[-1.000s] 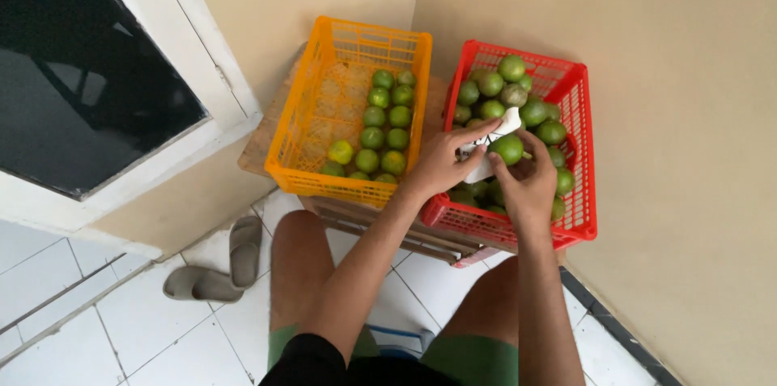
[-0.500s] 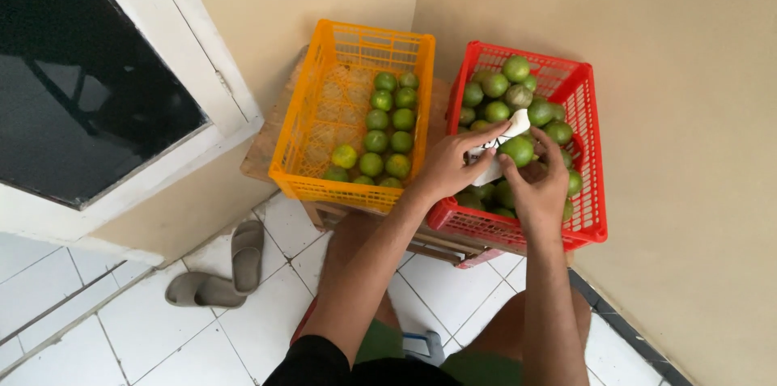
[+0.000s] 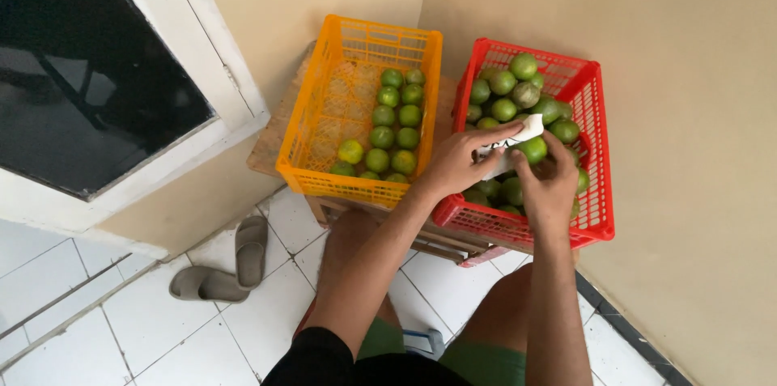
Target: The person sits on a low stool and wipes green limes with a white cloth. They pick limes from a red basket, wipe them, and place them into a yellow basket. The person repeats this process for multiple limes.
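Note:
Both my hands are over the red basket (image 3: 597,151), which is full of green limes (image 3: 503,83). My left hand (image 3: 457,163) pinches a white cloth (image 3: 513,140) and presses it against one lime. My right hand (image 3: 550,188) grips that green lime (image 3: 533,150) from the near side, with fingers and thumb around it. To the left, the orange basket (image 3: 320,123) holds a smaller batch of limes (image 3: 394,123) lined up along its right side.
Both baskets rest on a low wooden stand (image 3: 275,139) in a beige wall corner. A dark window with a white frame (image 3: 105,95) is at left. Grey slippers (image 3: 231,260) lie on the white tiled floor. My knees are below the stand.
My hands stay over the red basket with the cloth and the lime; the fingers shift slightly around the lime. The view has tilted a little.

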